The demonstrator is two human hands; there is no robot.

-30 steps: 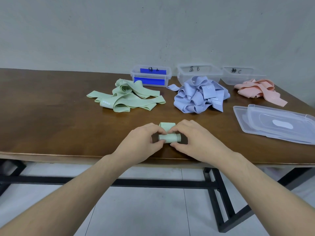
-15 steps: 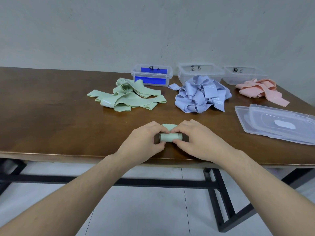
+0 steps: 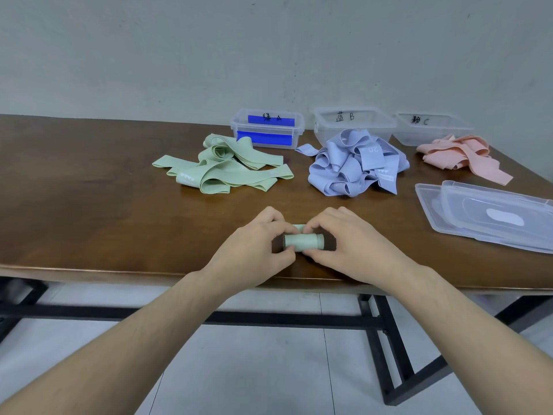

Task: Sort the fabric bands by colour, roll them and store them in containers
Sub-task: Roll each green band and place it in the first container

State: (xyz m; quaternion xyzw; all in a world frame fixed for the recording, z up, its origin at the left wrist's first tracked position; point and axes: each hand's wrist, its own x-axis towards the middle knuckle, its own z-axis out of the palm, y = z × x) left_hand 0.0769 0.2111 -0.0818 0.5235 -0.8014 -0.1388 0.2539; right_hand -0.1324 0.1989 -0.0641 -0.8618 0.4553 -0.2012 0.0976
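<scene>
green roll (image 3: 303, 242) pinched between left hand (image 3: 254, 250), right hand (image 3: 356, 247).

We worked in a plain workroom: a long brown wooden table (image 3: 89, 187) on black metal legs stood against a bare grey plaster wall (image 3: 269, 49), with hand-labelled clear plastic containers (image 3: 353, 122) at its far edge.

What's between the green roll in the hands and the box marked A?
In the head view, the loose pile of green bands lies between the green roll and box A; bare table on either side.
</scene>
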